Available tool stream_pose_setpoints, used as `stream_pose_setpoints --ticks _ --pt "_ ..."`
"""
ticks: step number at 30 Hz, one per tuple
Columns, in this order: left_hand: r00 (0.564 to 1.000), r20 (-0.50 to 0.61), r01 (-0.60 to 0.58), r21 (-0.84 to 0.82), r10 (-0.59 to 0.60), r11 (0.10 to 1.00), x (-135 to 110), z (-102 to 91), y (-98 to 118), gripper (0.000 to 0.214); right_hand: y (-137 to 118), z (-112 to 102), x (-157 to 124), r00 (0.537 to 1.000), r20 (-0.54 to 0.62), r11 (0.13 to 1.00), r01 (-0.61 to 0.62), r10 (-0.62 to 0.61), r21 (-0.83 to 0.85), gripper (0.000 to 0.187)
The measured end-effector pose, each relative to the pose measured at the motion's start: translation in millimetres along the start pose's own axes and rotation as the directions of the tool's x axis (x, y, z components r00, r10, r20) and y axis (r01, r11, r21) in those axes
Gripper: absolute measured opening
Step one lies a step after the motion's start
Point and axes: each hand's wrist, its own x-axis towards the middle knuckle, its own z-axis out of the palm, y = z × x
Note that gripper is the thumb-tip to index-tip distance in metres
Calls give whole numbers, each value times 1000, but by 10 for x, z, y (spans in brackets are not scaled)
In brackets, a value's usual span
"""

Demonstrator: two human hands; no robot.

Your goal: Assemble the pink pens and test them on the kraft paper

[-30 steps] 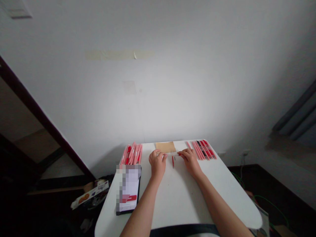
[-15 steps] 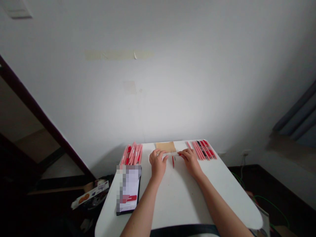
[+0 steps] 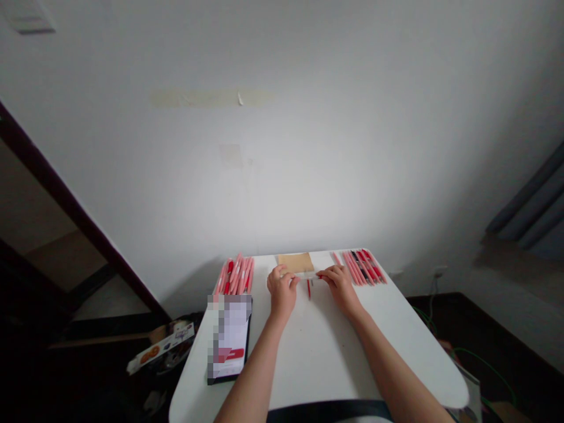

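Both of my hands meet over the far half of the white table point(image 3: 326, 352), with a thin, whitish, see-through strip point(image 3: 307, 275) stretched level between them. My left hand point(image 3: 282, 291) pinches its left end between thumb and fingers. At the other end, my right hand point(image 3: 338, 286) is closed on it, and a bit of red shows at those fingertips. Whether the strip is a pen barrel or a sleeve is too small to tell. Just below it lies a slim red stick point(image 3: 309, 289), with a tiny grey piece point(image 3: 312, 282) beside it.
Pink and red pens point(image 3: 235, 275) are heaped at the back left; more pens point(image 3: 365, 268), some black, lie in a row at the back right. A brown paper piece point(image 3: 295, 262) is near the wall. A phone point(image 3: 231, 338) lies left of my forearm.
My hands stay almost in place, both still holding the strip. Its angle and the finger positions shift only slightly. The pens, phone and red stick have not moved.
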Motion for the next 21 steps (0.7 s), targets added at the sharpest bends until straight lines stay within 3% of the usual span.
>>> stream_pose_setpoints --ticks 21 --pt "997 18 70 40 -71 997 -1 -78 95 12 39 44 -4 1000 -16 1000 14 -14 -23 26"
